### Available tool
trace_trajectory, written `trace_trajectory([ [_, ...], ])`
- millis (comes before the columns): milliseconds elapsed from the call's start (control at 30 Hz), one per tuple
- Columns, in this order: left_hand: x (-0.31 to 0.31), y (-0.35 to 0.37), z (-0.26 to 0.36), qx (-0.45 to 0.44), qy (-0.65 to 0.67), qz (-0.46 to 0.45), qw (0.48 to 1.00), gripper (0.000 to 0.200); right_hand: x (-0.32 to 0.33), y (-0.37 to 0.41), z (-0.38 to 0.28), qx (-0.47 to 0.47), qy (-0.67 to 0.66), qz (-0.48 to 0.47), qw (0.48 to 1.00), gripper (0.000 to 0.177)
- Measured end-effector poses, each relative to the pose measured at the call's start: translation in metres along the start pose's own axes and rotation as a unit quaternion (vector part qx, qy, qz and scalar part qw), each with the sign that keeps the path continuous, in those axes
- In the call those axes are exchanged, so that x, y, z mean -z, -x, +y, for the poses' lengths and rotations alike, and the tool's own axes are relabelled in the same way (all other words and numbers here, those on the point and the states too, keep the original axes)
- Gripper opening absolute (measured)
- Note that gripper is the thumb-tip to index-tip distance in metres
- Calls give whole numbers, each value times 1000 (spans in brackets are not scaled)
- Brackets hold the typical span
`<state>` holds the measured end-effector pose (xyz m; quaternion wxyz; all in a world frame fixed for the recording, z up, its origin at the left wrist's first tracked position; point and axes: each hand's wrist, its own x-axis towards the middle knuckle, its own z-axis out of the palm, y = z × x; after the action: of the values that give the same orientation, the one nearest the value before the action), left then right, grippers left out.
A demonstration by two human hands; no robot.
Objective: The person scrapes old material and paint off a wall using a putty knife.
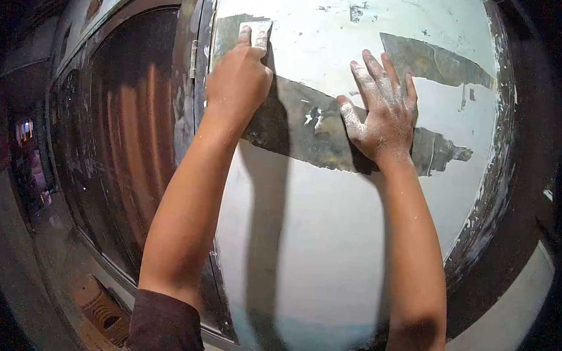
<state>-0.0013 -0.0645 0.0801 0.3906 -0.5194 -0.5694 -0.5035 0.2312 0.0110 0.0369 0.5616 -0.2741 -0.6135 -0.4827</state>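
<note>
My left hand point(240, 79) grips a small pale flat scraper point(257, 31) near the upper left edge of a white panel point(328, 240). Two fingers press on the scraper against the surface. Flat on the panel, to the right, lies my right hand point(383, 111), its fingers spread and dusted with white powder. Between and around the hands run bare grey-brown patches point(326, 140) with ragged edges, where the white coat is absent. Another grey patch point(433, 60) shows above and right of my right hand.
Left of the panel stand a metal hinge point(193, 59), a dark wooden frame and a window with a reddish-brown curtain point(136, 125). A brown perforated object point(103, 309) sits at the lower left. The panel's right edge point(492, 159) is dark and chipped.
</note>
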Motion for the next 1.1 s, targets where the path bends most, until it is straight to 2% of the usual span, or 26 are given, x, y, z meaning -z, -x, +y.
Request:
trace_trajectory([
  [233, 6, 7, -1, 25, -6, -32, 999, 41, 1, -1, 1, -4, -5, -12, 1000, 57],
  [300, -9, 19, -16, -8, -7, 12, 1000, 43, 0, -1, 1, -4, -7, -13, 1000, 57],
  [333, -11, 28, -19, -9, 1, 16, 1000, 36, 0, -1, 0, -5, -3, -12, 1000, 57],
  [500, -9, 81, -20, 11, 8, -34, 999, 26, 2, 0, -1, -2, -16, -8, 1000, 57],
  [567, -5, 92, -14, 35, 20, -50, 998, 36, 2, -1, 0, 1, -14, -10, 1000, 57],
  [800, -13, 90, -15, 39, 31, -32, 998, 36, -1, 0, 2, 3, -11, -3, 1000, 57],
  [967, -10, 84, -12, 45, 13, -53, 997, 41, 0, 0, 2, 2, -13, 1, 1000, 56],
  [1033, -12, 83, -14, 17, 12, -17, 1000, 31, -1, 0, 2, 7, -4, 3, 1000, 56],
  [1100, -11, 80, -14, 20, 4, -32, 999, 31, 0, 0, 1, 4, -11, 1, 1000, 58],
])
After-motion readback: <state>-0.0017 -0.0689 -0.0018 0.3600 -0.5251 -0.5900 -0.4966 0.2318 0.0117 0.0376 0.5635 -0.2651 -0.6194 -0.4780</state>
